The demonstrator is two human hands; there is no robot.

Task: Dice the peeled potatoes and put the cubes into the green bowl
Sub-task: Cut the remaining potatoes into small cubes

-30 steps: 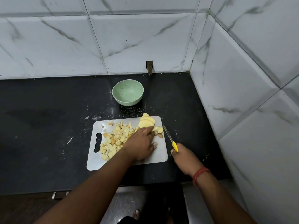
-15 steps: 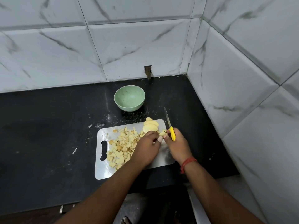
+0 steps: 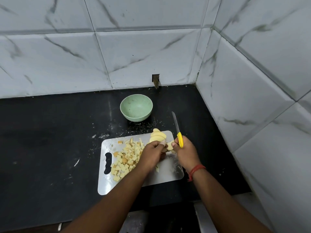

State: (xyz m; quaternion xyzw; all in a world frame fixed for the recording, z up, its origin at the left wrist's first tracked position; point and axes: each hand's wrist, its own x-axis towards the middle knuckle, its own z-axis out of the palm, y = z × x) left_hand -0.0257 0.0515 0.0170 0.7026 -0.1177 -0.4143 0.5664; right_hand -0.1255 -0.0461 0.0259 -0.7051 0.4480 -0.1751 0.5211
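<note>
A: Item one, lower centre of the frame?
B: Cutting board, pale, lying flat on the black counter. A dark handle slot sits at its left end.

A: Contents of the board?
B: Potato cubes, a loose heap on the left half. Potato slices, a fanned stack at the upper right corner of the board.

A: The hands?
B: Left hand, centre of the frame, fingers curled down onto a potato piece that sits between both hands. Right hand, just right of it, fingers wrapped round the yellow handle of a knife; its thumb touches the same potato piece. The blade points toward the upper part of the frame, clear of the board's right edge.

A: Receiving vessel?
B: Green bowl, above the board, centre of the frame, standing upright on the counter; no cubes show inside.

A: Sundries?
B: Red thread round the right wrist. White specks on the counter between bowl and board. Marbled wall tiles across the top and right.
</note>
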